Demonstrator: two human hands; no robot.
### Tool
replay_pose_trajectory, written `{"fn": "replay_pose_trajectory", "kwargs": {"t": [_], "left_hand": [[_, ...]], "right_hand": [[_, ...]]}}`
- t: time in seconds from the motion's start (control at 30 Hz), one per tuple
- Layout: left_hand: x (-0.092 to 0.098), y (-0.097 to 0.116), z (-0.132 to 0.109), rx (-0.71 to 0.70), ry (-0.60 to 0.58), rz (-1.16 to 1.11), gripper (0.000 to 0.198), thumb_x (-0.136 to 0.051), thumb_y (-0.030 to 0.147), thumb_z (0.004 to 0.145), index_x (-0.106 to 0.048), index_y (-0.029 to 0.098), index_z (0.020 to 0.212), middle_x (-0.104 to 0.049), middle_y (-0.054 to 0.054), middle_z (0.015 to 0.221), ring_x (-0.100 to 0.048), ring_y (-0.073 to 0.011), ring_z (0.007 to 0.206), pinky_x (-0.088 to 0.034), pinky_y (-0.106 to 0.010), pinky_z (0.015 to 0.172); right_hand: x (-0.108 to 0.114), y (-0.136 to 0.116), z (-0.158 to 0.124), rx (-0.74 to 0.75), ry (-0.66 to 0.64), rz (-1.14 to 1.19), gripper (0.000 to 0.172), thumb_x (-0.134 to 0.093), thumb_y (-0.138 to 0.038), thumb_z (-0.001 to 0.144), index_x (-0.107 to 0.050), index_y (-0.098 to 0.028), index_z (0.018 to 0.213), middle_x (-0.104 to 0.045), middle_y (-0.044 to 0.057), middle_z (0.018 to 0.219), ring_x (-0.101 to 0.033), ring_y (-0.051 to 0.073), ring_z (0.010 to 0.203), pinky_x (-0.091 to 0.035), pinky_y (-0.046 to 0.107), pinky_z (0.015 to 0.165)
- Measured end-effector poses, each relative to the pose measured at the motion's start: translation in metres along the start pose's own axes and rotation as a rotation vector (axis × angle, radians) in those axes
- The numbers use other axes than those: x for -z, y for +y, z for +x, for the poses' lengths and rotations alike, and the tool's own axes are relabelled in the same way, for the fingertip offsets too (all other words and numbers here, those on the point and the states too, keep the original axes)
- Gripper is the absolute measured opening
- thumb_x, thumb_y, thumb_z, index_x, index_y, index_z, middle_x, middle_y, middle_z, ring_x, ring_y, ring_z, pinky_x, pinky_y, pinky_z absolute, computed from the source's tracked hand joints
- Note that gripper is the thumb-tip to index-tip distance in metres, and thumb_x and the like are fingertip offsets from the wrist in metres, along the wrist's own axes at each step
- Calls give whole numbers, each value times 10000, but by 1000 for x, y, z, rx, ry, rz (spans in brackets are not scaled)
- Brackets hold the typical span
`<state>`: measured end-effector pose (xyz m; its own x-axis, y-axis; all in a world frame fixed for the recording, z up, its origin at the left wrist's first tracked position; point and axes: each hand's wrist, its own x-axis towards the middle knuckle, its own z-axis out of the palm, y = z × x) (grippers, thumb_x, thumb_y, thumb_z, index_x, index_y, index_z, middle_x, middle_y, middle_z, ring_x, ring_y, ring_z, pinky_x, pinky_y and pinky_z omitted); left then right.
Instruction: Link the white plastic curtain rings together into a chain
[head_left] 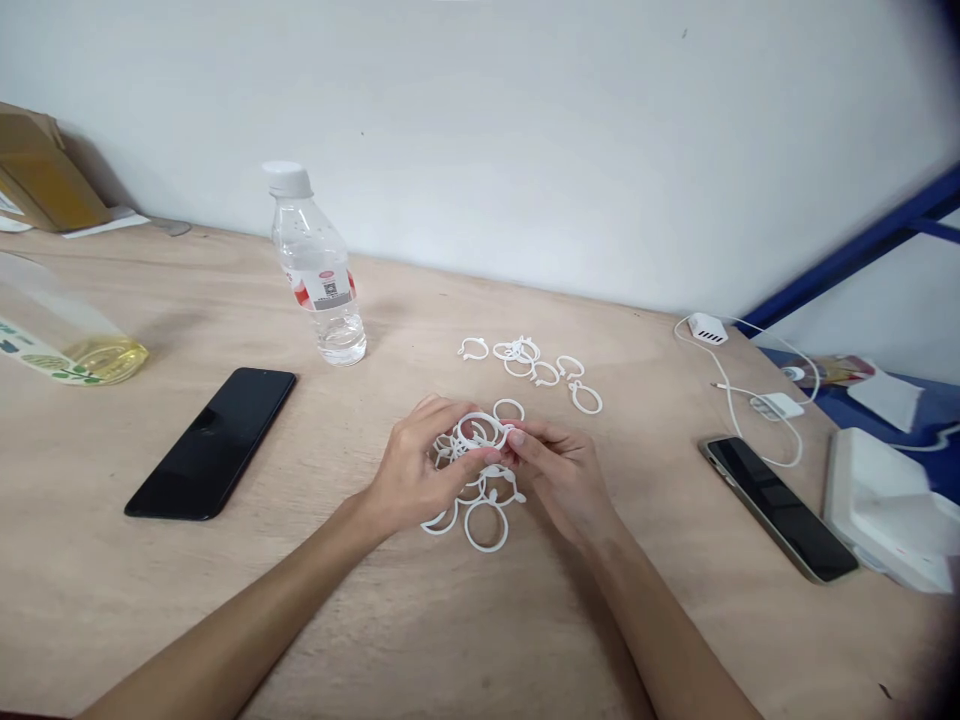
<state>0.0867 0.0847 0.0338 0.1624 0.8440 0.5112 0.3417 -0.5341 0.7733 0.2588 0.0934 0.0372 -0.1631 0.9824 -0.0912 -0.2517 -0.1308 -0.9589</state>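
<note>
Between my two hands is a white plastic ring, raised over a pile of similar rings. My left hand grips its left side, fingers at the top and thumb below. On its right side, my right hand pinches the small tab of the ring. Several loose rings lie under and in front of my hands, one of them a round ring nearest me. Farther back, a scattered group of rings rests on the wooden table; some of these look open at one side. My hands partly hide the pile.
A water bottle stands behind my left hand. A black phone and an oil bottle lie left. On the right are another phone, white cables with adapters and a white device. A cardboard box sits back left.
</note>
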Motion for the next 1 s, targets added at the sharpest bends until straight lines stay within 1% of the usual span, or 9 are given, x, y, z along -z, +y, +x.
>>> {"fn": "replay_pose_trajectory", "kwargs": {"t": [0.1, 0.23, 0.37, 0.47, 0.63, 0.83, 1.0], "left_hand": [[0, 0, 0, 32, -19, -43, 190, -658, 339, 842, -683, 175, 934, -665, -35, 843, -586, -170, 790, -466, -299, 736], [-1, 0, 1, 67, -9, -93, 186, -621, 327, 865, -680, 172, 949, -675, -42, 862, -592, -172, 798, -461, -297, 742], [2, 1, 2, 53, -51, -76, 170, -585, 318, 886, -671, 172, 880, -663, -40, 839, -581, -169, 787, -452, -294, 737], [3, 1, 1, 28, -71, -20, 178, -568, 321, 895, -661, 169, 904, -651, -40, 834, -568, -171, 788, -447, -300, 741], [1, -3, 0, 29, -48, 39, 201, -555, 335, 898, -660, 164, 913, -647, -48, 815, -567, -177, 768, -453, -311, 722], [1, -3, 0, 33, -44, 31, 194, -565, 333, 891, -660, 164, 894, -633, -40, 783, -565, -170, 742, -454, -302, 690], [1, -3, -1, 44, -43, 43, 196, -566, 329, 889, -660, 158, 906, -634, -45, 795, -570, -174, 755, -456, -307, 698]], "right_hand": [[1, -1, 1, -30, -55, 53, 181, -822, -366, 643, -781, -213, 732, -661, 6, 628, -560, 113, 598, -450, 263, 604], [2, -3, 3, -59, -137, 126, 191, -788, -386, 688, -770, -196, 708, -677, 28, 674, -574, 120, 625, -467, 271, 632], [0, -3, 2, -32, -104, 110, 189, -791, -386, 687, -767, -201, 718, -674, 22, 665, -564, 117, 600, -462, 267, 603], [0, 0, 1, 22, -68, 51, 196, -780, -394, 700, -761, -202, 735, -670, 18, 656, -565, 123, 596, -461, 271, 596], [3, 7, 2, 102, -47, -78, 204, -726, -394, 760, -733, -190, 754, -652, 13, 666, -555, 121, 592, -461, 268, 590], [2, 1, 0, 106, -38, -178, 228, -695, -414, 780, -691, -192, 730, -614, -3, 630, -532, 116, 568, -446, 262, 577], [1, 0, 0, 106, -35, -223, 255, -675, -416, 793, -661, -186, 684, -594, -10, 604, -516, 110, 560, -412, 250, 554]]}}
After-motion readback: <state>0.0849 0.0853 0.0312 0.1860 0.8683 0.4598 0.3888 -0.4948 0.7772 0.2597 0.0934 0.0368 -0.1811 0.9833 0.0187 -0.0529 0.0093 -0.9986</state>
